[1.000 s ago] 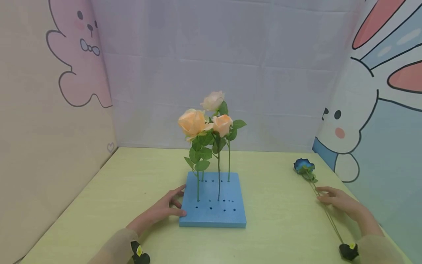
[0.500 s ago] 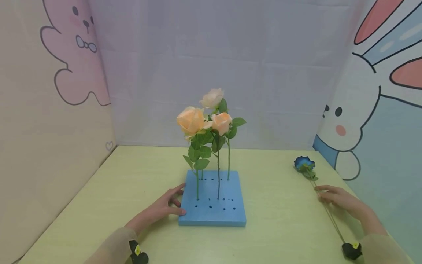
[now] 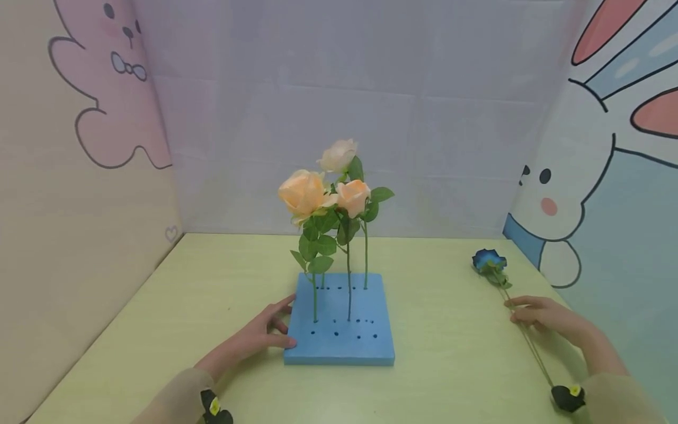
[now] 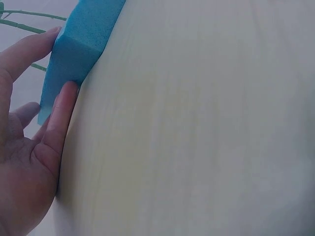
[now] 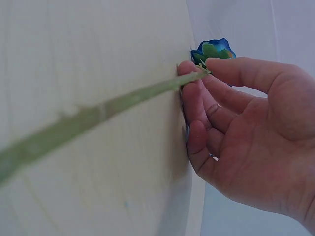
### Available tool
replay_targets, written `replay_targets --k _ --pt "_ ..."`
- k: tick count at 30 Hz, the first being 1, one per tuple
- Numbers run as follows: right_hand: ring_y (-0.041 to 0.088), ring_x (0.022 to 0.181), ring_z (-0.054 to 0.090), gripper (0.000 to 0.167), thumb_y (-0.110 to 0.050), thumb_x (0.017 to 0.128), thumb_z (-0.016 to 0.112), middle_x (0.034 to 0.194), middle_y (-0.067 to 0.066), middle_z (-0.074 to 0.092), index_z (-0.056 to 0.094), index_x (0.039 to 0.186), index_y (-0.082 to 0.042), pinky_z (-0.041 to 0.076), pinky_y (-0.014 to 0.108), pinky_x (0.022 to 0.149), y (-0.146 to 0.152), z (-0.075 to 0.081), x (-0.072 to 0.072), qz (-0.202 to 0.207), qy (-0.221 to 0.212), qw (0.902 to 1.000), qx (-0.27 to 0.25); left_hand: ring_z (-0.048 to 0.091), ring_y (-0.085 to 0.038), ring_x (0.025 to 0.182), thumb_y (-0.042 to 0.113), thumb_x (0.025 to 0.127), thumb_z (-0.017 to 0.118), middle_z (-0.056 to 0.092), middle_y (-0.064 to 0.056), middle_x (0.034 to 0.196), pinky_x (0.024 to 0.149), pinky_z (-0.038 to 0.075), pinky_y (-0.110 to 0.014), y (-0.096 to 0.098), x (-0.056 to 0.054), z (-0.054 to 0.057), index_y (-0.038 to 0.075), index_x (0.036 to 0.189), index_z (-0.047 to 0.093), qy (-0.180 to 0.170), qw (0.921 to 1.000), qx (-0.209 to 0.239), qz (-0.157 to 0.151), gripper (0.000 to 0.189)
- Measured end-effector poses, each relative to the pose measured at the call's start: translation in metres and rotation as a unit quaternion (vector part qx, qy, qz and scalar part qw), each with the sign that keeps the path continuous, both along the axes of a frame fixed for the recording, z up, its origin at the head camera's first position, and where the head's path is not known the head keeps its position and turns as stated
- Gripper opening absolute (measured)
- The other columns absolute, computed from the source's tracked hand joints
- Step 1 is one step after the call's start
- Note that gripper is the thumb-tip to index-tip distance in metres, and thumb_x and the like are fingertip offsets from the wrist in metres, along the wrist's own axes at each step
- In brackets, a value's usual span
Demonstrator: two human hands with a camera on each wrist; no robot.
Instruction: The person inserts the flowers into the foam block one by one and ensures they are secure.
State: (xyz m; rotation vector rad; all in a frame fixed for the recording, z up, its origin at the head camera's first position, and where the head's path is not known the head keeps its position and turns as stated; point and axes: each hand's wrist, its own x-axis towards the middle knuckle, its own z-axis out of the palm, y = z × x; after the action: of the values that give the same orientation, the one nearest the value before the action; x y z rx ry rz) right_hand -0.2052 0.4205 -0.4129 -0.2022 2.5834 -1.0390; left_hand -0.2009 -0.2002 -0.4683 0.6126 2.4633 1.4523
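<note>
My left hand (image 3: 265,330) rests against the left edge of a blue foam block (image 3: 365,347), thumb near its front corner and fingers spread along the side. Pressed against that edge, the fingers (image 4: 61,113) look fairly straight in the left wrist view. Upright in the block's holes stand a yellow-peach rose (image 3: 303,194), a smaller peach rose (image 3: 352,198) and a whitish rose (image 3: 338,156). At the right, my right hand (image 3: 551,321) pinches the stem of a blue rose (image 3: 489,259) between thumb and fingertips. That stem (image 5: 98,115) crosses the right wrist view.
The pale yellow table (image 3: 439,330) spreads around the block. Several holes (image 3: 336,334) show in the block's top. A white cloth (image 3: 254,118) hangs behind, and a wall with a rabbit drawing (image 3: 567,176) borders the right side.
The head view has shifted slightly. Both hands stay at the block and the blue rose's stem, with no clear movement of either thing.
</note>
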Motion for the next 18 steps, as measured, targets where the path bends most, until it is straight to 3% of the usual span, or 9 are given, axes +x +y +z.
replay_targets --k 6,11,14,18 --pt "0.007 0.075 0.05 0.057 -0.025 0.105 0.045 0.105 0.006 0.065 0.032 0.146 0.013 0.045 0.026 0.064 0.0003 0.0014 -0.0017 0.011 -0.028 0.9992 -0.028 0.055 -0.019 0.102 0.025 0.081 0.079 0.038 -0.024 0.15 0.086 0.044 -0.034 -0.0009 0.0004 -0.0004 0.011 0.159 0.019 0.003 1.0 0.0 -0.001 0.099" --pt "0.007 0.072 0.05 0.059 -0.023 0.103 0.049 0.09 0.001 0.057 0.03 0.147 0.012 0.047 0.027 0.065 0.0028 0.0023 -0.0028 0.019 -0.049 0.9977 -0.044 0.056 -0.02 0.102 0.024 0.081 0.079 0.038 -0.025 0.15 0.085 0.045 -0.032 -0.0012 0.0 -0.0005 0.01 0.158 0.019 0.004 1.0 0.002 -0.003 0.099" --pt "0.006 0.074 0.052 0.059 -0.021 0.103 0.049 0.09 0.0 0.058 0.028 0.146 0.014 0.049 0.027 0.068 0.0055 0.0019 -0.0042 0.03 -0.059 0.9963 -0.054 0.056 -0.02 0.102 0.024 0.081 0.079 0.037 -0.025 0.15 0.086 0.044 -0.034 -0.0007 0.0003 -0.0002 0.01 0.158 0.019 0.002 1.0 0.002 -0.003 0.099" --pt "0.008 0.082 0.058 0.059 -0.02 0.103 0.05 0.102 0.002 0.065 0.028 0.144 0.016 0.054 0.029 0.073 0.0074 0.0011 -0.005 0.034 -0.065 0.9951 -0.067 0.055 -0.019 0.103 0.024 0.081 0.079 0.037 -0.024 0.15 0.085 0.044 -0.033 -0.0002 0.0009 0.0008 0.01 0.159 0.019 -0.002 1.0 0.003 -0.003 0.099"
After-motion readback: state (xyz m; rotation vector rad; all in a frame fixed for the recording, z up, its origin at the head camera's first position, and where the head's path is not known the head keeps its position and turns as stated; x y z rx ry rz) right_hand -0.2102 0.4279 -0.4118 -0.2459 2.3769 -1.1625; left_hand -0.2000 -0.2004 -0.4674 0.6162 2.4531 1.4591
